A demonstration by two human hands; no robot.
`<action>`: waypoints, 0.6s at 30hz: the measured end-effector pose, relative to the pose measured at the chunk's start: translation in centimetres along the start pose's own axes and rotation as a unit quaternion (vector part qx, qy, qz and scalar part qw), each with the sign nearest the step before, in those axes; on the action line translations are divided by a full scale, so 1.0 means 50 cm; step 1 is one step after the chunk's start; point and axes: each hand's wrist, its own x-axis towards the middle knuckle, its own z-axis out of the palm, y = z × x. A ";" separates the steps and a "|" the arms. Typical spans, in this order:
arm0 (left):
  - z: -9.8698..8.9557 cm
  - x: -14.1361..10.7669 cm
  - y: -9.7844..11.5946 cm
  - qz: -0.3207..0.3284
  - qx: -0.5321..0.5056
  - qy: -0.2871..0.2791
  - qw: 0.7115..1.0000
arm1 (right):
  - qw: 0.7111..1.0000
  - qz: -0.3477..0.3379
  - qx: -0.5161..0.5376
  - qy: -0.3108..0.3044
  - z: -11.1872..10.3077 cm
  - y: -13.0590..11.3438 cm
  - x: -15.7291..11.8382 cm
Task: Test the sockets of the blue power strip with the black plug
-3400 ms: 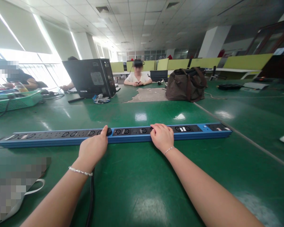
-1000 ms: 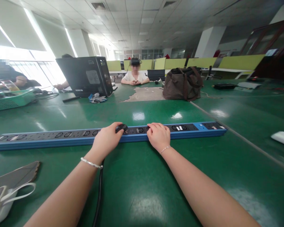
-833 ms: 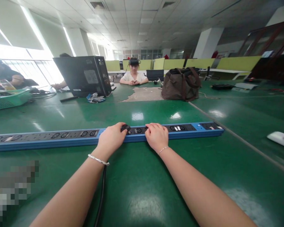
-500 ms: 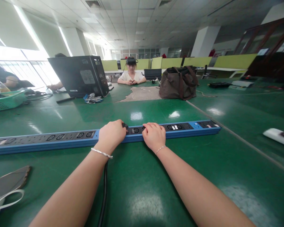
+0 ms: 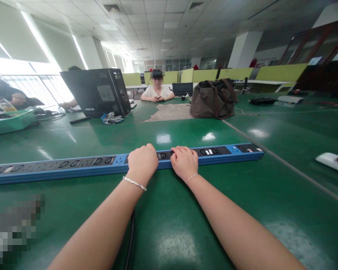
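A long blue power strip (image 5: 225, 156) with black sockets lies across the green table in front of me. My left hand (image 5: 143, 159) is a fist over its middle, closed around a black plug that the fingers now hide. From beneath that wrist a black cable (image 5: 133, 228) runs down towards me. Whether the plug is seated in a socket cannot be seen. Just to the right, my right hand (image 5: 185, 161) grips the strip, fingers bent over its top face. One socket (image 5: 163, 155) shows in the gap between my hands.
Beyond the strip stand a black computer case (image 5: 98, 92), a pair of gloves (image 5: 112, 118) and a brown bag (image 5: 212, 99). A green basket (image 5: 14, 122) is at the left, a white object (image 5: 332, 161) at the right. One person (image 5: 157, 90) sits opposite; others are at the left.
My left hand has shifted slightly right along the strip and turned, so the plug no longer shows. The cable has moved right with it. My right hand keeps its hold.
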 end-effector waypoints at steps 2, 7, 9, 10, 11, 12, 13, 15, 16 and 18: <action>0.000 -0.002 0.002 0.005 0.001 0.001 1.000 | 1.000 0.000 -0.003 -0.001 0.000 0.000 0.000; -0.005 -0.007 0.005 0.031 0.007 -0.003 0.999 | 1.000 0.001 -0.007 -0.004 -0.001 0.000 0.001; -0.007 -0.010 0.009 0.045 0.011 -0.012 0.999 | 1.000 0.000 -0.012 -0.009 -0.002 -0.001 0.001; -0.007 -0.012 0.011 0.050 0.012 -0.019 0.998 | 1.000 0.000 -0.014 -0.010 -0.003 -0.001 0.001; -0.007 -0.014 0.012 0.052 0.013 -0.025 0.998 | 1.000 -0.001 -0.014 -0.011 -0.004 -0.001 0.001; -0.006 -0.016 0.014 0.051 0.013 -0.029 0.998 | 1.000 -0.002 -0.013 -0.010 -0.004 -0.001 0.001; -0.005 -0.018 0.014 0.050 0.013 -0.030 0.998 | 1.000 -0.003 -0.011 -0.009 -0.004 -0.001 0.001; 0.000 -0.022 0.011 0.051 0.015 -0.023 0.998 | 1.000 -0.004 -0.007 -0.004 -0.004 -0.001 0.000; 0.003 -0.023 0.009 0.053 0.017 -0.018 0.998 | 1.000 -0.004 -0.004 -0.001 -0.004 -0.001 0.000; 0.010 -0.026 0.003 0.055 0.021 -0.009 0.998 | 1.000 -0.003 -0.001 0.001 -0.003 0.000 0.000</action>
